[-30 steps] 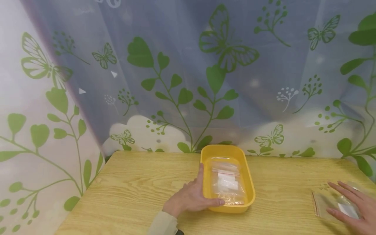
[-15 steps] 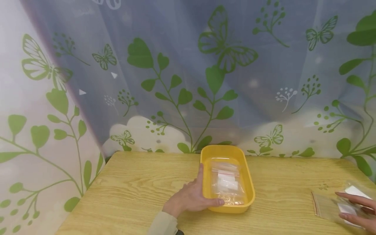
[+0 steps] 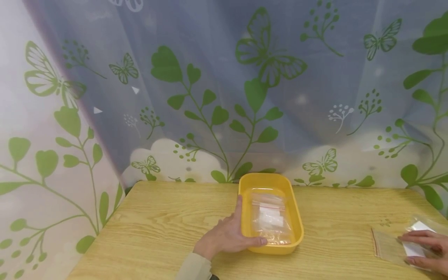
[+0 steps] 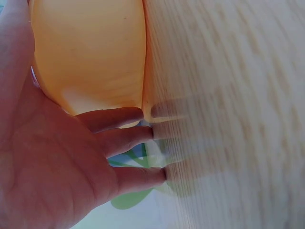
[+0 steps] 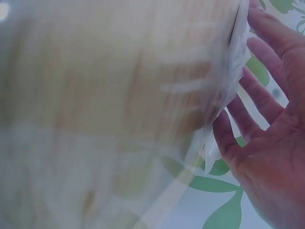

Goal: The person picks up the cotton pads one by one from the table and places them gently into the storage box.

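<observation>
Left hand is lying flat against the tray, fingers relaxed, while right hand, well to the tray's right, is curling fingers onto a clear bag lying long-axis toward the tray.

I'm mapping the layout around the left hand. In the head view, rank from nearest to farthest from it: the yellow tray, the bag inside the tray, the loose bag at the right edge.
1. yellow tray: touching the left hand, which rests against its left wall.
2. bag inside the tray: just past that wall, on the tray floor.
3. loose bag: far right on the table, under the right hand.
</observation>
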Action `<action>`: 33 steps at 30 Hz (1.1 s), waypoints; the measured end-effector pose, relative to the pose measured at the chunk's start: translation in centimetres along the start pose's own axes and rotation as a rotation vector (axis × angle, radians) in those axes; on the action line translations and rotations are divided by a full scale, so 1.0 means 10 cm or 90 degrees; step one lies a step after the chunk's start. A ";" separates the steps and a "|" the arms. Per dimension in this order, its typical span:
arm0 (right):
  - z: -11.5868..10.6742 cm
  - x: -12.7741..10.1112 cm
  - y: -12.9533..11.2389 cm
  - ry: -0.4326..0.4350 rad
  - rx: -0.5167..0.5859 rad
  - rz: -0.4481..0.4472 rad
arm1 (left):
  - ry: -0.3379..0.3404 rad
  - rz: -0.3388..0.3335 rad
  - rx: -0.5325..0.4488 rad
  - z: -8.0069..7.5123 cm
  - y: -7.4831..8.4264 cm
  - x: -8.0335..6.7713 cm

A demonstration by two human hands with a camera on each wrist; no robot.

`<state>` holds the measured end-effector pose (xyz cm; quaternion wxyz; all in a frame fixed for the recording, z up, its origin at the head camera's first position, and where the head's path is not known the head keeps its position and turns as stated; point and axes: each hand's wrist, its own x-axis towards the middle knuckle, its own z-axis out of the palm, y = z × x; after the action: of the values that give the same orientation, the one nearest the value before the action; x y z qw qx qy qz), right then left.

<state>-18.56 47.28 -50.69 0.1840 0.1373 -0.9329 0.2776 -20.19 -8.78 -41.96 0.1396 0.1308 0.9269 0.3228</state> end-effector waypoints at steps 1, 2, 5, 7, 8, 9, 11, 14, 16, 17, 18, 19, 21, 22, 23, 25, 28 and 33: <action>-0.01 0.01 -0.01 -0.005 -0.009 0.006 | 0.000 0.000 0.000 0.00 0.00 0.00; -0.01 0.02 -0.02 -0.009 -0.023 0.013 | 0.001 0.001 -0.001 0.00 0.00 0.00; -0.02 0.06 -0.06 -0.026 -0.051 0.031 | 0.002 0.006 -0.002 0.00 0.00 0.00; -0.02 0.09 -0.09 -0.026 -0.055 0.032 | 0.002 0.008 -0.002 0.00 0.00 0.00; -0.02 0.11 -0.10 -0.026 -0.052 0.029 | 0.003 0.008 -0.002 0.00 -0.01 0.01; -0.02 0.12 -0.11 -0.022 -0.041 0.023 | 0.003 0.008 -0.001 0.00 0.00 0.01; 0.00 0.13 -0.12 0.003 -0.009 -0.008 | 0.003 0.005 0.002 0.01 0.00 0.01; 0.03 0.13 -0.12 0.027 0.049 -0.054 | 0.003 0.001 0.007 0.01 0.00 0.01; 0.05 0.12 -0.13 0.034 0.072 -0.065 | 0.002 0.001 0.008 0.01 0.00 0.01; 0.05 0.12 -0.14 0.035 0.081 -0.064 | 0.002 0.000 0.008 0.01 0.00 0.01; 0.06 0.11 -0.14 0.033 0.089 -0.061 | 0.002 0.001 0.006 0.01 -0.01 0.01; 0.06 0.12 -0.15 0.032 0.093 -0.058 | 0.002 0.001 0.005 0.01 -0.01 0.01; 0.05 0.12 -0.16 0.032 0.100 -0.059 | 0.003 0.001 0.003 0.01 -0.01 0.01; 0.04 0.12 -0.16 0.032 0.104 -0.061 | 0.003 0.001 0.003 0.01 -0.01 0.00; 0.04 0.12 -0.17 0.030 0.108 -0.064 | 0.003 0.001 0.002 0.01 -0.01 0.00; 0.03 0.13 -0.18 0.033 0.115 -0.079 | 0.002 0.001 0.002 0.02 -0.01 0.00; 0.03 0.14 -0.20 0.029 0.110 -0.077 | 0.001 0.002 0.005 0.01 -0.01 0.00; 0.01 0.15 -0.24 0.021 0.091 -0.061 | 0.001 0.005 0.008 0.01 -0.01 0.01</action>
<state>-19.09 45.09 -49.03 0.2021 0.1901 -0.8999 0.3365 -20.27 -8.80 -42.11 0.1369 0.1352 0.9284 0.3179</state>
